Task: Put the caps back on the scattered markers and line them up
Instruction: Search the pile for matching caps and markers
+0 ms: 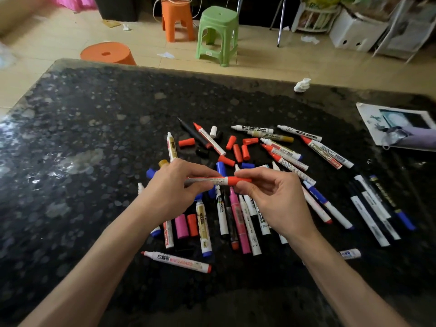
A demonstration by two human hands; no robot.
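Observation:
Over a scattered pile of markers I hold one white marker point(207, 180) level above the table. My left hand point(172, 187) grips its barrel. My right hand point(271, 194) pinches the red cap point(238, 180) that sits on the marker's right end. Loose red caps point(238, 152) lie beyond my hands, along with a blue cap point(220, 167) and a white cap point(213, 131). Several uncapped markers lie around, one with a red tip point(175, 261) near the front. At the right, several capped markers point(377, 208) lie side by side.
The black speckled table point(82, 149) carries a crumpled tissue point(302, 85) at the back and a printed sheet point(398, 126) at the right edge. Beyond the table stand a green stool point(218, 34), an orange stool point(177, 20) and an overturned orange stool point(107, 53).

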